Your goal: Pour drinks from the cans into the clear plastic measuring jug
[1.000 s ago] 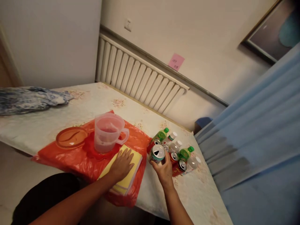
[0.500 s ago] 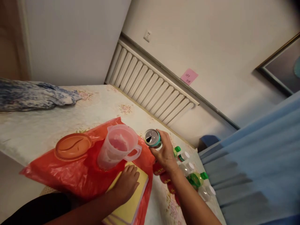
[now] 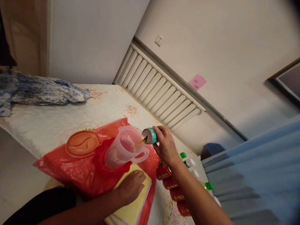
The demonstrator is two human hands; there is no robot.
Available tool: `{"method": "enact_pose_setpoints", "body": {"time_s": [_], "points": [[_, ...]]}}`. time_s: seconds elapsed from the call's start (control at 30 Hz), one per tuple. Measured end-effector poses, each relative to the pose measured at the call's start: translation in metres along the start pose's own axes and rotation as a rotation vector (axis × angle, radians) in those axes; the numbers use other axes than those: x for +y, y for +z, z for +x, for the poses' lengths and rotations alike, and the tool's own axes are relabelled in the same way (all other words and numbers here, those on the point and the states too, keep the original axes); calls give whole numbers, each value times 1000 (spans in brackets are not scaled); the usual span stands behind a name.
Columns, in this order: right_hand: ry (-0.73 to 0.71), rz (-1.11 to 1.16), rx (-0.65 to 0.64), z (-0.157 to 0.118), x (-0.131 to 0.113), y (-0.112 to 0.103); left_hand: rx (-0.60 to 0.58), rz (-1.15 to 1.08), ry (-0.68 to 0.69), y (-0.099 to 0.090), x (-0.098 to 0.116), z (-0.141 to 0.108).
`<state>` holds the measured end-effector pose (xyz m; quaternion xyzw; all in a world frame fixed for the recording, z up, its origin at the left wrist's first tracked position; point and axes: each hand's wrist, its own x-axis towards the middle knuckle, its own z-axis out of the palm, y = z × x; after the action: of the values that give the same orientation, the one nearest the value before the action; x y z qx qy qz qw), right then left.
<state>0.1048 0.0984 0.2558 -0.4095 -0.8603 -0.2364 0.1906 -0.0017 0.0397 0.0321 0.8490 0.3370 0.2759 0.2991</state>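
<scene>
My right hand (image 3: 166, 146) is wrapped round a teal drink can (image 3: 150, 136) with an opened top. The can is tipped left, and a thin amber stream runs from its mouth into a translucent plastic pitcher (image 3: 114, 153). The pitcher stands on a red plastic bag (image 3: 77, 170), its handle toward my right hand. Resting on a yellow booklet or folder (image 3: 140, 200) just in front of the pitcher, my left hand (image 3: 131, 187) holds nothing, fingers lying loosely on the surface. An orange round lid (image 3: 82, 142) lies on the bag left of the pitcher.
Right of the bag stand several red cans (image 3: 171, 184) and bottles with green caps (image 3: 183, 155) or white caps. A blue-white patterned cloth (image 3: 51, 92) lies at the far left of the flowered tablecloth (image 3: 107, 103). A radiator (image 3: 159, 90) and a blue curtain (image 3: 234, 184) border the table.
My right hand has tilted the can further, bringing its mouth to the pitcher's rim, and liquid now flows. My left hand stays on the yellow booklet. The whole view has shifted slightly.
</scene>
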Motion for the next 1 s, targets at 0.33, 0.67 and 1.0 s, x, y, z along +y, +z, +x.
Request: {"method": "enact_pose_setpoints", "body": {"time_s": [0.33, 0.67, 1.0], "points": [[-73, -136, -17, 6, 9, -4, -66, -34, -16, -8, 7, 4], [-150, -196, -17, 15, 3, -13, -57, -41, -17, 1, 1, 4], [-202, -204, -37, 24, -5, -13, -73, -62, -27, -12, 9, 2]]}}
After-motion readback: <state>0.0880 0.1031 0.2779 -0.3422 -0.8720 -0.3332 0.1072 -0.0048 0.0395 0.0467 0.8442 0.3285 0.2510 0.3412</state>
